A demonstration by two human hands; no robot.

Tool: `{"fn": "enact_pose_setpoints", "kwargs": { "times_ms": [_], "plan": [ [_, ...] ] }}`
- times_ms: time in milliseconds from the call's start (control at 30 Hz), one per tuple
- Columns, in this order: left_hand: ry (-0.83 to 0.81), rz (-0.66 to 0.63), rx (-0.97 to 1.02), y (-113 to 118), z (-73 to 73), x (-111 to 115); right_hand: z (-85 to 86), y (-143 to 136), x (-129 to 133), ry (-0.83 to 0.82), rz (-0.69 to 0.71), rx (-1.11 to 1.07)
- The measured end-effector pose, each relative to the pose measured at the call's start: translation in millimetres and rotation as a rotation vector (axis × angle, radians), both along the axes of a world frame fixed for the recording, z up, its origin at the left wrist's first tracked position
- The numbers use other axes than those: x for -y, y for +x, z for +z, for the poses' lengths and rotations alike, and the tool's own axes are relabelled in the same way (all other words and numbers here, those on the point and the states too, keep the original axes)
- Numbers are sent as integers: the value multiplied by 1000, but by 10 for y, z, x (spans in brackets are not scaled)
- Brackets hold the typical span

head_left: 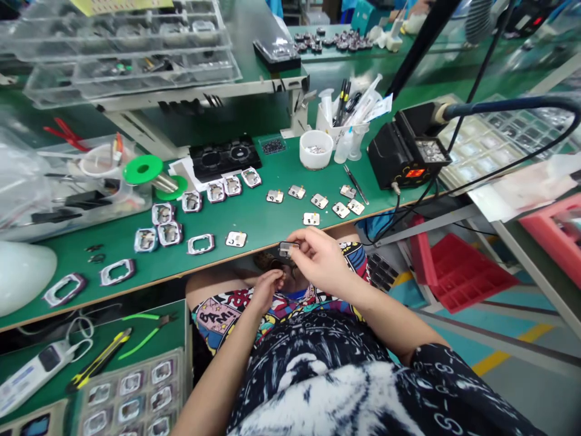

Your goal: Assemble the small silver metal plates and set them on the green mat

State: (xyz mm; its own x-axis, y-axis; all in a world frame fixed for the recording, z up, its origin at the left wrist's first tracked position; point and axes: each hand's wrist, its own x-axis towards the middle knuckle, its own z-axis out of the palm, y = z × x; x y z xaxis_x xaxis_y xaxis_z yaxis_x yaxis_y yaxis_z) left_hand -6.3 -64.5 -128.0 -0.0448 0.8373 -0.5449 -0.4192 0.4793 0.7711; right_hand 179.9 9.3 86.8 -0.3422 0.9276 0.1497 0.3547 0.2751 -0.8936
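Our right hand (318, 257) pinches a small dark module (287, 248) between thumb and fingertips, just below the front edge of the desk (254, 215), over our lap. Our left hand (267, 289) sits lower and a little left of the module, fingers curled together near a dark part we cannot make out; whether it grips anything we cannot tell.

Above the module, on the desk past its edge, small silver plates (311, 218) lie spread in a loose row, each apart from the next, with bare green surface between them. Left of the module, along the same edge, metal frames (201, 243) lie singly and in a touching cluster. Farther up from the module stands a white cup (316, 149), and to its right a black soldering station (408, 151), whose cables hang over the desk's right corner. Right of the module the floor is open down to a red bin (454, 269).
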Motion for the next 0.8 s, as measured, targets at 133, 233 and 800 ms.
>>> {"fn": "enact_pose_setpoints", "kwargs": {
  "times_ms": [133, 233, 800],
  "plan": [
    [-36, 28, 10, -55, -225, -106, 17, -204, -176, 201, -6, 104],
    [-60, 28, 18, -78, -320, -160, -34, -317, -270, 301, -34, 266],
    [-52, -66, 29, -59, -473, -188, 243, -190, -809, 563, -100, 470]
  ]
}}
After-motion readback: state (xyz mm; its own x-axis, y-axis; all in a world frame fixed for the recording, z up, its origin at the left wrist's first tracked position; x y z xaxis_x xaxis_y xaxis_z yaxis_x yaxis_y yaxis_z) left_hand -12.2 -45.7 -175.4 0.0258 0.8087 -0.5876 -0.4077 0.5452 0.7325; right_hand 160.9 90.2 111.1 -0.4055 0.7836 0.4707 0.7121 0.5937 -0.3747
